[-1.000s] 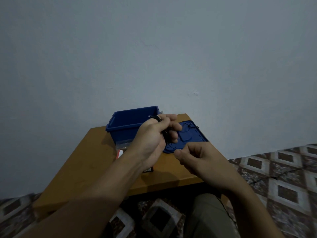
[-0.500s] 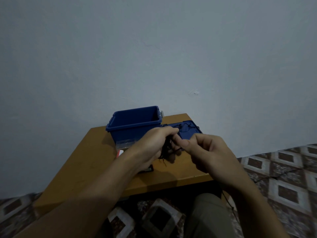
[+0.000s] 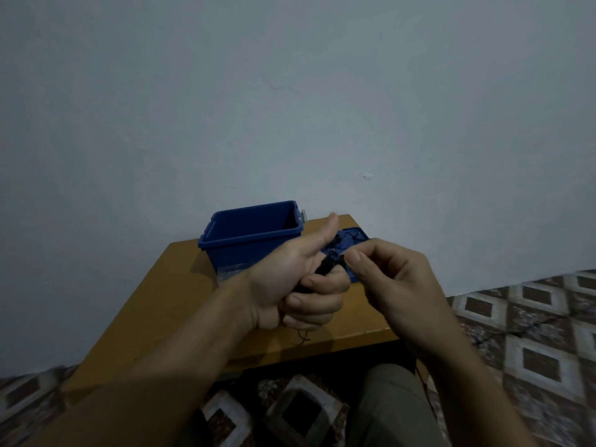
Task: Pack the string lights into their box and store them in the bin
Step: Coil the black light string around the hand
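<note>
The fingers (image 3: 317,300) of the left hand (image 3: 283,285) are curled tight round a dark bundle of string lights (image 3: 326,266), the thumb sticking up free above the fist. Just beside it, the right hand (image 3: 400,282) has its thumb and forefinger pressed together in a pinch at the top of the bundle, where thin black wire leaves it; the other fingers are bent in loosely. A short loop of wire (image 3: 301,337) dangles below the left fist. Both hands are held above the near half of an orange-brown worktop (image 3: 161,298). Behind the left hand stands the open blue bin (image 3: 245,241), upright near the back edge. Its blue lid (image 3: 356,237) lies flat to the right of it, mostly hidden by the hands. More black cord (image 3: 503,333) trails over the patterned tile floor (image 3: 541,304) on the right. A plain pale wall (image 3: 290,108) rises behind the worktop, and a trouser leg (image 3: 390,411) shows at the bottom.
</note>
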### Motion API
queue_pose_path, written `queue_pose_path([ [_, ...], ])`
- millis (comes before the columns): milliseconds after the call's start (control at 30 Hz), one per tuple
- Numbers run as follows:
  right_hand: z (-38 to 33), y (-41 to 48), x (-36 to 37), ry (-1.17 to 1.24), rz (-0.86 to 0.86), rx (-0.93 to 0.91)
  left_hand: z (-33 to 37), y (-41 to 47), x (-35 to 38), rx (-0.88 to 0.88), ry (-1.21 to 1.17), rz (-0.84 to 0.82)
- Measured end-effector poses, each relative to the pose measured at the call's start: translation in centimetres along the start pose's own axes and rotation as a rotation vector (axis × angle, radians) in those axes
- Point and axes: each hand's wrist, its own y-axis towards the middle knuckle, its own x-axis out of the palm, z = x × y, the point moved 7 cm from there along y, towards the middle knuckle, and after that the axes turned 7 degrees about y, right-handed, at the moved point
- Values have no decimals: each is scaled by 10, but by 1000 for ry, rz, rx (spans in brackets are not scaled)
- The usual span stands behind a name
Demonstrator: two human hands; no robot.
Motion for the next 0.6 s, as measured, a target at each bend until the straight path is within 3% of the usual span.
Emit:
queue_pose_path([
  [233,16,-1,3,-70,17,122,14,-3,8,192,-272,-215],
  [467,25,-3,12,-273,-99,155,28,-5,-8,417,-358,-53],
  [600,28,-6,16,-314,-187,250,35,-6,-18,487,-319,184],
])
